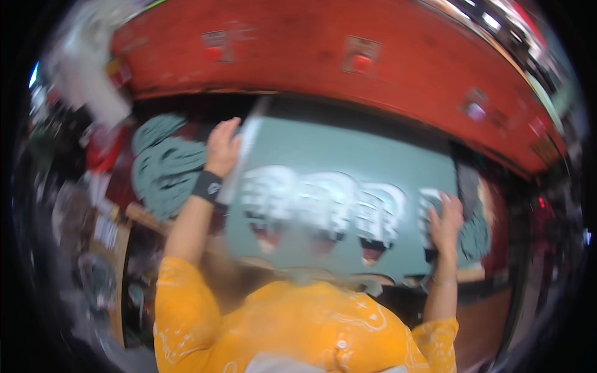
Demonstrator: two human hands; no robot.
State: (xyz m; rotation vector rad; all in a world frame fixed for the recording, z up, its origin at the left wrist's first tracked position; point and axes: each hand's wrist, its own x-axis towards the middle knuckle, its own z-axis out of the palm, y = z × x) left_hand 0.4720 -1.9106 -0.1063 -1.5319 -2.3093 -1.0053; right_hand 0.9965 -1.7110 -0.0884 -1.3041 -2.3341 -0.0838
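1. A blurred head view looks down at a person in a yellow patterned shirt [298, 329].
2. A grey-green cloth [348, 155] lies spread flat on the desk, printed with a row of 4 white-and-red designs [326, 202] across its middle.
3. The left hand [222, 149], with a dark wristband [207, 186], grips the cloth's upper left edge, fingers curled over it.
4. The right hand [445, 217] rests open and flat on the cloth's right end, over the last design.
5. A pile of similar grey-green cloths [166, 165] sits just left of the left hand.
6. A long red machine body [348, 56] curves across the top, behind the cloth.
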